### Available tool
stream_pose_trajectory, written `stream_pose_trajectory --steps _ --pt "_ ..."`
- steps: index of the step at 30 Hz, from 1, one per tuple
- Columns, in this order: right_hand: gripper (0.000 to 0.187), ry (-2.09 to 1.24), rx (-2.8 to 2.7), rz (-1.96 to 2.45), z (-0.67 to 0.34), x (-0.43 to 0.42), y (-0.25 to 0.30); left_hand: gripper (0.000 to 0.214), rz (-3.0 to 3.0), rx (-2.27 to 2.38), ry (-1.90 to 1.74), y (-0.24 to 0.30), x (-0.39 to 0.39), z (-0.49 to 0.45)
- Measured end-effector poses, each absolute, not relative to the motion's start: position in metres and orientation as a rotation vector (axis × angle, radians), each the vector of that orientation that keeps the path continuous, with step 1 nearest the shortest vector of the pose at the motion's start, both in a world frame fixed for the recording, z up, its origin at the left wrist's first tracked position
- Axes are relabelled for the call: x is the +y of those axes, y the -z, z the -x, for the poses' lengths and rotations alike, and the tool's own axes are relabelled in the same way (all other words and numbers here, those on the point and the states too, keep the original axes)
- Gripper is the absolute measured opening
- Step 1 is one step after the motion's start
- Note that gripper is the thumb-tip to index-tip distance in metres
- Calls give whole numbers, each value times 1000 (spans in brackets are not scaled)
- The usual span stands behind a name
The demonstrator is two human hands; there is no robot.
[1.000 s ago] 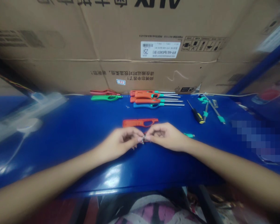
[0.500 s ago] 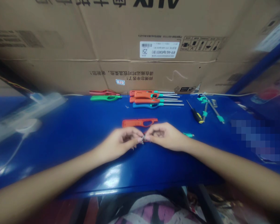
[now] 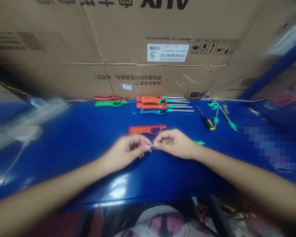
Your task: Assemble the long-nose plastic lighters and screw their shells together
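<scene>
My left hand [image 3: 128, 152] and my right hand [image 3: 175, 144] meet over the middle of the blue table [image 3: 76, 141], fingertips pinched together on a small metal part [image 3: 151, 146]. The part is too small to name. Just behind my hands lies an orange lighter shell [image 3: 147, 129], flat on the table. A teal-tipped piece [image 3: 199, 142] pokes out to the right of my right hand.
At the back stand large cardboard boxes [image 3: 148, 49]. Before them lie several assembled stick lighters [image 3: 162, 106], a green shell [image 3: 111, 103] and a red shell [image 3: 108, 97]. A yellow-and-black screwdriver [image 3: 207, 120] and teal-tipped metal tubes [image 3: 224, 115] lie at right. White blurred items [image 3: 27, 121] sit at left.
</scene>
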State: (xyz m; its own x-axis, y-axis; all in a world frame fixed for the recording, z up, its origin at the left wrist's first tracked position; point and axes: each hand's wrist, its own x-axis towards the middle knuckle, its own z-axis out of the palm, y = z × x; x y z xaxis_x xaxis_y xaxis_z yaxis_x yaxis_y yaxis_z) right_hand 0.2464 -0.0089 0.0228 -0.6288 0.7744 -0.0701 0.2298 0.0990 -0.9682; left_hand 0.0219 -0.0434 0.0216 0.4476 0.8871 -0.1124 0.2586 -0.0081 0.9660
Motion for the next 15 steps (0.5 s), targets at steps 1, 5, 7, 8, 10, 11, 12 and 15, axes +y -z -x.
stream_pose_trajectory --steps 1,5,7,8,10,11,12,15 --pt "20 -1560 -1917 981 -246 -9 -23 26 -1539 1042 -677 -21 -44 -22" --pt "19 -1564 -1916 975 -247 -8 -22 27 -1543 1044 -674 -21 -44 -22" --pt "18 -1553 -1928 969 -247 -8 -22 27 -1545 1044 -676 -22 -43 -22" --pt "18 -1545 -1935 970 -247 -8 -23 27 -1547 1043 -678 -22 -43 -22" --pt "18 -1535 -1945 979 -247 -8 -23 27 -1550 1044 -677 -22 -43 -22" --pt "18 -1534 -1944 983 -247 -8 -23 26 -1552 1044 -677 -22 -43 -22" --pt "19 -1535 -1942 986 -247 -8 -23 26 -1553 1044 -678 -22 -43 -22" --pt "20 -1544 -1930 987 -247 -8 -22 27 -1555 1046 -682 -21 -43 -22"
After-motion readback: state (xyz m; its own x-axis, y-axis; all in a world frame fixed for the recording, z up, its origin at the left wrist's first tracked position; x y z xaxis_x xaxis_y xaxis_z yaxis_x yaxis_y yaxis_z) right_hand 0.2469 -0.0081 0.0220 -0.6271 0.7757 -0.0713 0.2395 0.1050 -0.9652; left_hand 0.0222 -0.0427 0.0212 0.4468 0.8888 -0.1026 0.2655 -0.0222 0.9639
